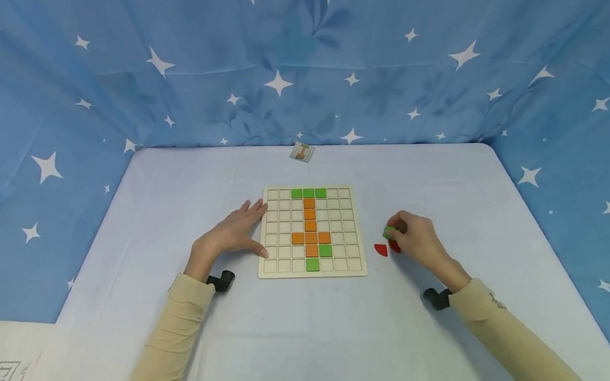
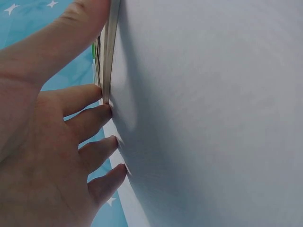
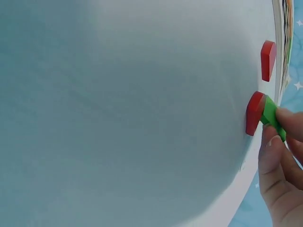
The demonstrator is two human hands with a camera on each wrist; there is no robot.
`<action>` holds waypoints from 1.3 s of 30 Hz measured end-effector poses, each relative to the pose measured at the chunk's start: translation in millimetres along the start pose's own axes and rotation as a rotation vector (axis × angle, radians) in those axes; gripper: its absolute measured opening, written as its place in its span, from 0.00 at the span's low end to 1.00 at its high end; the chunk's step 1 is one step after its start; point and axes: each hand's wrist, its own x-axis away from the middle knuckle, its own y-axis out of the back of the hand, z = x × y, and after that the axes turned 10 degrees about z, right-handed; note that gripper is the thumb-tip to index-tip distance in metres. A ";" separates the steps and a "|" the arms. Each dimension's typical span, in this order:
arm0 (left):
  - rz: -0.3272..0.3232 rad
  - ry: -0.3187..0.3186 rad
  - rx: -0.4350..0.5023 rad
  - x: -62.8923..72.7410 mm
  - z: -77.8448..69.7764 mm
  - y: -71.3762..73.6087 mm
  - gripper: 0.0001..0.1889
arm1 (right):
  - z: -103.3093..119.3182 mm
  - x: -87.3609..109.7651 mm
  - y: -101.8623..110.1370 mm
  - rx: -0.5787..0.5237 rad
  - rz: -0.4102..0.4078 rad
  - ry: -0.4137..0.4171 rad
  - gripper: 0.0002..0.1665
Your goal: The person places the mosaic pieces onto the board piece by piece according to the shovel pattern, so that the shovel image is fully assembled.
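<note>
A cream grid board (image 1: 278, 269) lies on the white table, with orange square tiles (image 1: 310, 214) in a cross shape and several green square tiles (image 1: 308, 193) in its cells. My left hand (image 1: 235, 228) rests at the board's left edge, fingers spread and thumb on the rim. In the left wrist view the fingertips (image 2: 106, 111) touch the board's side and the table. Right of the board, my right hand (image 1: 415, 236) pinches a green tile (image 3: 270, 115) between thumb and finger. Two red quarter-round pieces (image 1: 381, 250) lie close by, one partly under that hand in the head view.
A small pattern card (image 1: 302, 152) lies at the table's far edge. Behind it hangs a blue curtain (image 1: 313, 67) with white stars. A black wrist device (image 1: 221, 281) shows at the left wrist, another black device (image 1: 436, 299) at the right.
</note>
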 end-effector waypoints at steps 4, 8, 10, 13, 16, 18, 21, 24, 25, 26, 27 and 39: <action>-0.001 0.000 0.010 0.4 0.7 0.2 0.63 | 0.7 0.6 -1.4 -0.011 -0.018 0.054 0.11; 0.002 -0.004 0.014 0.7 0.6 0.9 0.63 | 2.6 0.6 -2.5 -0.011 -0.021 0.085 0.14; 0.001 -0.004 0.010 0.8 0.4 1.2 0.63 | 4.0 0.3 -2.5 -0.022 -0.024 0.095 0.14; -0.003 0.002 0.006 0.6 0.6 1.1 0.63 | 6.0 0.1 -2.1 -0.053 -0.014 0.108 0.16; -0.007 0.007 0.005 0.4 1.1 0.9 0.63 | 8.9 0.0 -1.0 -0.096 0.018 0.108 0.18; -0.006 0.008 0.009 0.5 1.2 0.7 0.63 | 11.3 0.0 -0.4 -0.132 0.045 0.094 0.20; -0.005 0.005 0.015 0.8 0.8 0.3 0.63 | 15.2 0.1 -0.3 -0.174 0.080 0.066 0.22; -0.004 0.005 0.018 1.2 0.3 0.1 0.63 | 19.7 -0.2 -0.5 -0.229 0.115 0.046 0.22; -0.004 0.006 0.018 1.3 0.4 0.0 0.63 | 21.3 -0.5 -0.9 -0.244 0.123 0.041 0.22; -0.005 0.006 0.018 1.4 0.4 0.0 0.63 | 23.0 -1.0 -1.2 -0.259 0.131 0.038 0.22; -0.004 0.008 0.018 1.4 0.3 0.0 0.63 | 24.4 -1.7 -1.6 -0.271 0.138 0.037 0.22; -0.004 0.004 0.005 0.0 0.2 0.8 0.63 | 41.3 -9.0 -10.5 -0.313 0.211 0.101 0.17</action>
